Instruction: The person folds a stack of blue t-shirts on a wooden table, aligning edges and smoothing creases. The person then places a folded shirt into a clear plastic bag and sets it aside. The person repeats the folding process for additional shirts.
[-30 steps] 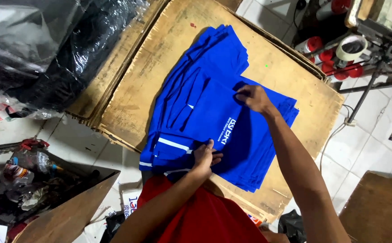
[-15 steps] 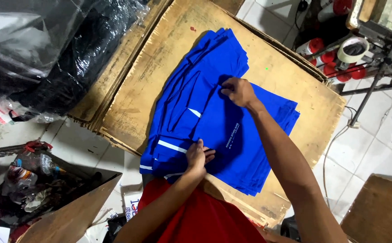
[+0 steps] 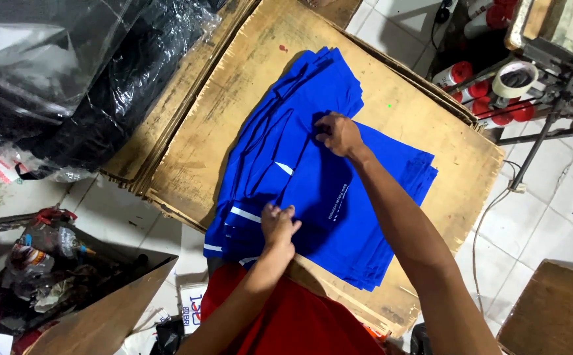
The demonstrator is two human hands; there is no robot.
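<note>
A stack of bright blue shirts point(image 3: 313, 171) with white stripes and small white print lies on a worn wooden board point(image 3: 418, 125). My left hand point(image 3: 280, 227) pinches the top shirt's fabric near the stack's near edge. Farther out, my right hand point(image 3: 338, 133) grips a fold of the same top shirt near the middle of the stack. My red shirt shows at the bottom of the view.
Black plastic-wrapped bundles point(image 3: 69, 85) lie at the upper left. A roll of tape point(image 3: 514, 79) and red-capped spray cans point(image 3: 457, 73) sit by a metal stand at the upper right. A box of rubbish point(image 3: 43, 263) stands lower left, and a wooden stool point(image 3: 556, 309) at lower right.
My right hand has dragged the top shirt's fabric leftward across the stack, folding it over so less of the white print shows. My left hand has stayed near the near edge.
</note>
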